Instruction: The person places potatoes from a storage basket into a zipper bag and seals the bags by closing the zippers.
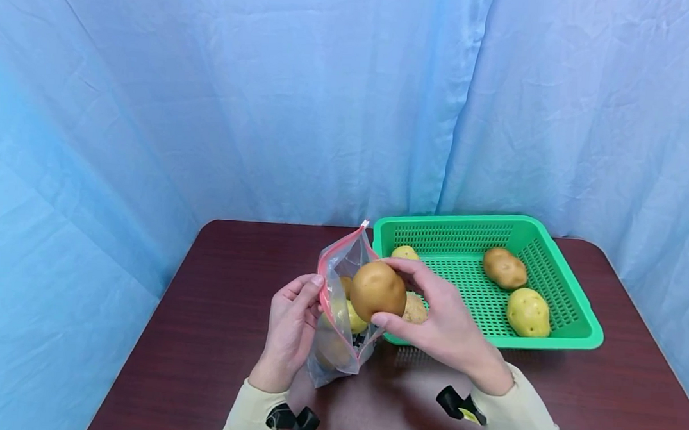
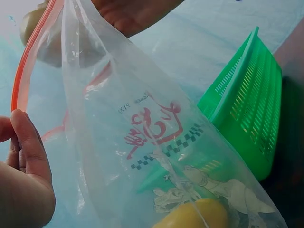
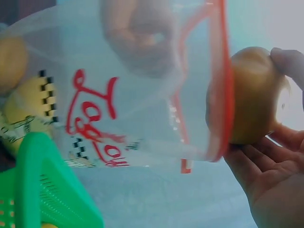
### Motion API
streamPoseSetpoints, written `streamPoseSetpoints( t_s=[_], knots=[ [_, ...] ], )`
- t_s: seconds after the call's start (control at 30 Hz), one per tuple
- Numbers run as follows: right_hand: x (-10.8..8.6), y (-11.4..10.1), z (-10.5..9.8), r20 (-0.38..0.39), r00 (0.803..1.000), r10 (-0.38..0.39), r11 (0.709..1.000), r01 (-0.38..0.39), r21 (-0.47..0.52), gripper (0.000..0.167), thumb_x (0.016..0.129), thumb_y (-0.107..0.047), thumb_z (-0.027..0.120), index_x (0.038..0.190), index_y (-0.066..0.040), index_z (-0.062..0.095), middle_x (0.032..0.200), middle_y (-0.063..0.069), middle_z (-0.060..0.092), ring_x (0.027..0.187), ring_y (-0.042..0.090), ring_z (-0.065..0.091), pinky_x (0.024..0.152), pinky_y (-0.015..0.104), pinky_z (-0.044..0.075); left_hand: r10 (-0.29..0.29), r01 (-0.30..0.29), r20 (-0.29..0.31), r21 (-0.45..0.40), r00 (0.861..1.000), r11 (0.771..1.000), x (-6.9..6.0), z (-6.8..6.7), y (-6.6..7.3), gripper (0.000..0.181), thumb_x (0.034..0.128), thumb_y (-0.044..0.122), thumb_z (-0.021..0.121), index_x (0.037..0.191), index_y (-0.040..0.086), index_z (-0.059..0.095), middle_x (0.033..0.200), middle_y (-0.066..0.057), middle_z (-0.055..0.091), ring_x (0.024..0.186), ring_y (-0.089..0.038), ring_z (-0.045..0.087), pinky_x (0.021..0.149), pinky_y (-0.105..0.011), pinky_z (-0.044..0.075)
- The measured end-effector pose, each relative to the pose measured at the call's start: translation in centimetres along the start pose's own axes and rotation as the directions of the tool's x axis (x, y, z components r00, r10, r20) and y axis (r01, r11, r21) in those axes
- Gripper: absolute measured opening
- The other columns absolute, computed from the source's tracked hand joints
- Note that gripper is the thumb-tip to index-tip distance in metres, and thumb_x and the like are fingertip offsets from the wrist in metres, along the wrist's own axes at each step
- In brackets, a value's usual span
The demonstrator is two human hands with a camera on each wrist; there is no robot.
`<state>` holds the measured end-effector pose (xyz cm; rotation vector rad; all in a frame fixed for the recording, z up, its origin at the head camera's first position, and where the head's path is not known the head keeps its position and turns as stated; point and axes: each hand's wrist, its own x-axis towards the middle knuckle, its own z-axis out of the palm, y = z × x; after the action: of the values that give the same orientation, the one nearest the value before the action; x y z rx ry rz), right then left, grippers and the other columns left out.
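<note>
A clear plastic bag with a red zip edge [image 1: 325,290] stands with its mouth open, brown and yellow potatoes inside. My left hand [image 1: 293,322] pinches the bag's left rim between thumb and fingers; in the left wrist view that hand [image 2: 28,171] is at the red edge. My right hand [image 1: 441,315] grips a round brown potato [image 1: 378,291] at the bag's mouth. The right wrist view has this potato [image 3: 251,95] partly behind the red edge, with the right hand's [image 3: 275,175] fingers around it.
Right of the bag, a green basket [image 1: 582,315] holds a brown potato [image 1: 504,268], a yellow one [image 1: 528,312], another yellow one [image 1: 405,252] and a pale brown one [image 1: 414,308]. The dark table [image 1: 200,337] reaches back to a blue curtain [image 1: 326,99].
</note>
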<state>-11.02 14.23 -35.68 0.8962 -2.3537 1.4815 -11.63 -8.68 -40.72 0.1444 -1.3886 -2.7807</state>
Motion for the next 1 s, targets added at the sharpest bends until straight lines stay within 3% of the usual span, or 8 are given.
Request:
streamPoseSetpoints(
  t_s=[0.23,0.37,0.57,0.63,0.77,0.87,1.0],
  knots=[
    [-0.1,0.7,0.9,0.027,0.996,-0.087,0.978,0.091,-0.189,0.072,0.082,-0.032,0.089,0.144,-0.015,0.057,0.142,0.002,0.062,0.112,0.015,0.065,0.087,0.04,0.057,0.006,-0.006,-0.006,0.0,1.0,1.0,0.1,-0.1,0.2,0.016,0.0986,-0.002,0.06,0.091,0.006,0.072,0.075,0.0,0.065,0.063,-0.007,0.058,0.057,-0.016,0.049],
    [0.0,1.0,1.0,0.059,0.986,-0.158,0.951,0.168,-0.258,0.072,0.088,-0.05,0.08,0.144,-0.011,0.058,0.148,0.006,0.059,0.126,0.022,0.061,0.099,0.044,0.053,0.011,-0.011,0.0,-0.003,1.0,1.0,0.1,-0.2,0.4,0.018,0.0993,-0.002,0.059,0.091,0.007,0.072,0.075,0.0,0.065,0.063,-0.007,0.058,0.057,-0.016,0.049],
    [0.0,1.8,1.0,0.058,0.969,-0.239,0.899,0.243,-0.365,0.075,0.093,-0.066,0.061,0.135,-0.004,0.066,0.142,0.011,0.063,0.138,0.032,0.052,0.121,0.044,0.032,0.012,-0.012,0.0,-0.002,1.0,1.0,0.1,-0.3,0.6,0.018,0.0999,-0.001,0.059,0.091,0.007,0.072,0.075,0.0,0.065,0.063,-0.006,0.058,0.058,-0.016,0.049],
    [-0.1,2.0,0.9,0.042,0.975,-0.219,0.904,0.219,-0.368,0.074,0.094,-0.067,0.059,0.134,-0.005,0.067,0.143,0.009,0.063,0.139,0.032,0.05,0.121,0.043,0.03,0.015,-0.015,0.0,0.0,1.0,1.0,0.2,-0.3,0.8,0.017,0.1001,-0.001,0.059,0.092,0.006,0.072,0.076,0.0,0.065,0.064,-0.007,0.059,0.058,-0.017,0.05],
    [-0.2,2.2,0.5,-0.032,0.991,-0.128,0.925,0.108,-0.364,0.058,0.095,-0.047,0.073,0.135,-0.005,0.066,0.142,0.009,0.062,0.134,0.03,0.055,0.11,0.048,0.045,0.027,-0.027,0.005,0.009,1.0,1.0,0.3,-0.6,1.0,0.016,0.1009,0.001,0.06,0.093,0.006,0.073,0.077,-0.001,0.066,0.065,-0.007,0.06,0.059,-0.018,0.051],
    [-0.2,2.4,0.4,-0.095,0.996,-0.003,0.936,-0.031,-0.352,0.046,0.093,-0.029,0.078,0.132,-0.007,0.068,0.13,0.007,0.069,0.116,0.025,0.067,0.093,0.048,0.055,0.034,-0.034,0.01,0.015,0.999,0.999,0.3,-0.8,1.1,0.015,0.1013,0.002,0.06,0.094,0.006,0.073,0.078,-0.001,0.067,0.066,-0.007,0.06,0.06,-0.018,0.052],
    [-0.1,2.6,0.3,-0.122,0.982,0.146,0.936,-0.177,-0.303,0.025,0.096,-0.023,0.074,0.118,-0.01,0.076,0.101,-0.003,0.076,0.086,0.012,0.073,0.072,0.037,0.059,0.037,-0.037,0.014,0.007,0.999,0.999,0.3,-0.9,1.3,0.017,0.1018,0.001,0.059,0.093,0.006,0.073,0.077,-0.001,0.067,0.065,-0.007,0.06,0.06,-0.018,0.051]
  ],
)
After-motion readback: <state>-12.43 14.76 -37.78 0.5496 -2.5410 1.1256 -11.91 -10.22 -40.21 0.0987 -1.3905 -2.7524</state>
